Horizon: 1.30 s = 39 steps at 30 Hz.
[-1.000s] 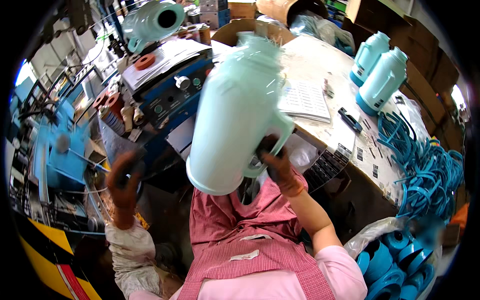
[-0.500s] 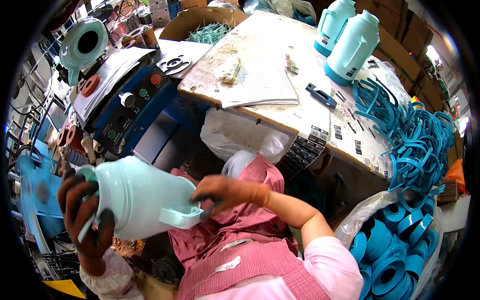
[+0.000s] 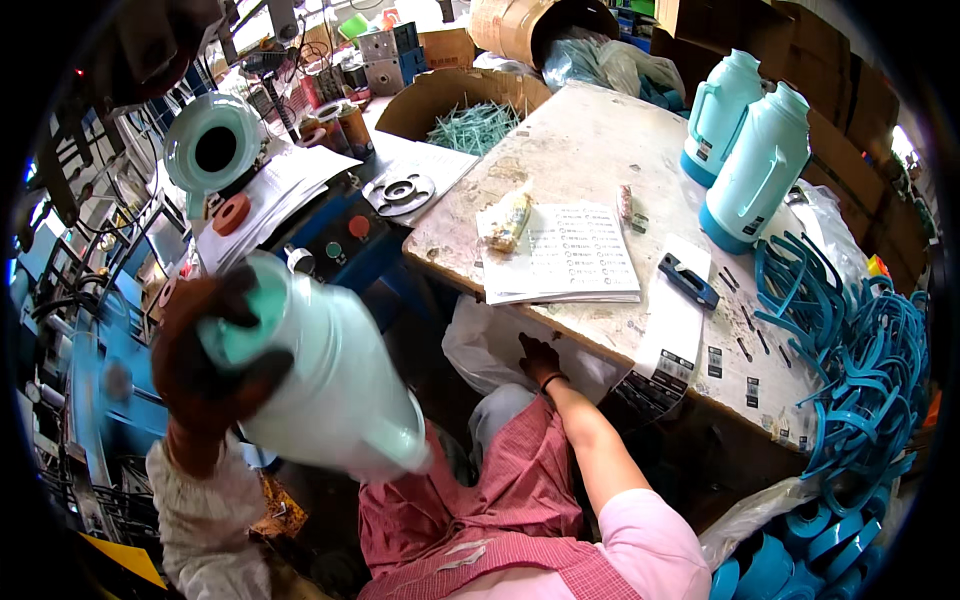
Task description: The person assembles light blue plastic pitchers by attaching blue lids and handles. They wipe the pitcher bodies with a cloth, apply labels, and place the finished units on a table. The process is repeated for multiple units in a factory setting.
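Note:
My left hand (image 3: 215,360), in a dark brown glove, is closed around the open end of a mint-green plastic thermos jug shell (image 3: 335,385). The shell lies tilted above my lap, its other end toward the lower right, and is blurred by motion. Away from the shell, my right hand (image 3: 540,362) reaches under the table's front edge, beside a white plastic bag (image 3: 475,345). Its fingers look spread with nothing seen in them, though shadow darkens them.
Two mint thermos jugs (image 3: 755,170) with blue bases stand on the worn table (image 3: 560,130), near a stack of printed sheets (image 3: 570,250) and a dark blue cutter (image 3: 688,280). Blue straps (image 3: 860,350) hang off its right side above blue rings (image 3: 765,565). Machinery (image 3: 110,370) stands left.
My right hand has let go of the shell and moved up and right to the bag under the table. My left hand has raised and turned the shell slightly. The view has shifted.

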{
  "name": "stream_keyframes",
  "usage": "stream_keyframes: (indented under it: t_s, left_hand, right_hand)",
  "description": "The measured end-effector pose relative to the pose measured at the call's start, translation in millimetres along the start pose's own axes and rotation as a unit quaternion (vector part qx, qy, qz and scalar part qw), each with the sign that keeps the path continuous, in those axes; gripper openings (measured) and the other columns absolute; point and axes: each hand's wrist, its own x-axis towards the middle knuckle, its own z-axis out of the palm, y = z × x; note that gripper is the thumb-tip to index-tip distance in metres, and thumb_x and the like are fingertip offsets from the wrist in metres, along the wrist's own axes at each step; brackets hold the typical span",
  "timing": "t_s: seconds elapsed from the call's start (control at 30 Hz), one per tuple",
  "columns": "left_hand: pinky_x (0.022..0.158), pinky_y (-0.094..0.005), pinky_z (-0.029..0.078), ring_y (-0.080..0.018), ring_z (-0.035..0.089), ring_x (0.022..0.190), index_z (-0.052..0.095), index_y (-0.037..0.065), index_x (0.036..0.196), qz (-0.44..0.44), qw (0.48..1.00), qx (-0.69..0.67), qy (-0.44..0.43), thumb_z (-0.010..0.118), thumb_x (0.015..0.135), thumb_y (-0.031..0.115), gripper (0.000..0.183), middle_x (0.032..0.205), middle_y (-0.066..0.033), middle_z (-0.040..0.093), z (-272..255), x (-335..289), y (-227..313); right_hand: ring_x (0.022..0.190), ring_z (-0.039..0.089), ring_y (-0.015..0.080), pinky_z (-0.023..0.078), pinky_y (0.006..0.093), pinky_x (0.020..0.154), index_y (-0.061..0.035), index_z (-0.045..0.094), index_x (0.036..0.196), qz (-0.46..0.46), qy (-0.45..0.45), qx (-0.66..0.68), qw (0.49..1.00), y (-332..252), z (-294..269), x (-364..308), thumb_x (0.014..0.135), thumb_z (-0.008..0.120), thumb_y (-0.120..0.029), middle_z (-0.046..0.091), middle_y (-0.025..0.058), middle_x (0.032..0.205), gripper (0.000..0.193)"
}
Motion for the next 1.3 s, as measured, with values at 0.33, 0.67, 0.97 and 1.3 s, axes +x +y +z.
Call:
stream_keyframes:
  t_s: [0.33, 0.67, 0.97, 1.3]
  left_hand:
    - [0.063, -0.0342, 0.052, -0.0241, 0.063, 0.073, 0.061, 0.007, 0.104, 0.219, 0.943, 0.206, 0.144, 0.083, 0.067, 0.018, 0.045, 0.091, -0.0109, 0.064, 32.9, 71.4, -18.4]
    - [0.080, -0.0410, 0.051, -0.0345, 0.060, 0.099, 0.061, 0.008, 0.114, 0.037, 0.963, -0.267, -0.012, 0.084, 0.060, 0.021, 0.060, 0.121, -0.0222, 0.053, 103.1, -52.4, 97.2]
    - [0.110, -0.0511, 0.024, -0.0343, 0.046, 0.125, 0.029, 0.003, 0.143, -0.119, 0.962, -0.235, -0.074, 0.085, 0.057, 0.044, 0.110, 0.138, -0.0188, 0.044, 142.7, -74.7, 135.7]
    - [0.106, -0.0479, 0.031, -0.0303, 0.052, 0.119, 0.038, 0.000, 0.138, -0.082, 0.957, -0.277, -0.034, 0.085, 0.054, 0.044, 0.106, 0.128, -0.0164, 0.054, 139.6, -89.4, 144.8]
  right_hand:
    - [0.062, 0.066, 0.0246, 0.054, 0.0339, 0.052, 0.0013, 0.065, 0.090, 0.133, -0.013, 0.488, 0.862, 43.5, -48.9, -50.0, 0.083, 0.067, -0.014, 0.066, 0.0127, 0.083, 0.017]
    - [0.083, 0.065, 0.0190, 0.052, 0.0288, 0.077, 0.0023, 0.063, 0.102, -0.072, 0.154, 0.520, 0.837, -47.5, -198.8, -160.5, 0.090, 0.062, -0.011, 0.066, 0.0110, 0.096, 0.018]
    - [0.111, 0.057, 0.0206, 0.048, 0.0348, 0.094, 0.0030, 0.043, 0.130, -0.132, -0.145, 0.642, 0.741, -189.2, -383.6, -249.2, 0.091, 0.056, -0.002, 0.056, 0.0136, 0.122, 0.042]
    - [0.086, 0.063, 0.0372, 0.053, 0.0411, 0.072, -0.0012, 0.056, 0.104, -0.312, -0.095, -0.052, 0.944, -215.9, -359.9, -251.5, 0.078, 0.058, -0.005, 0.059, 0.0188, 0.107, 0.026]
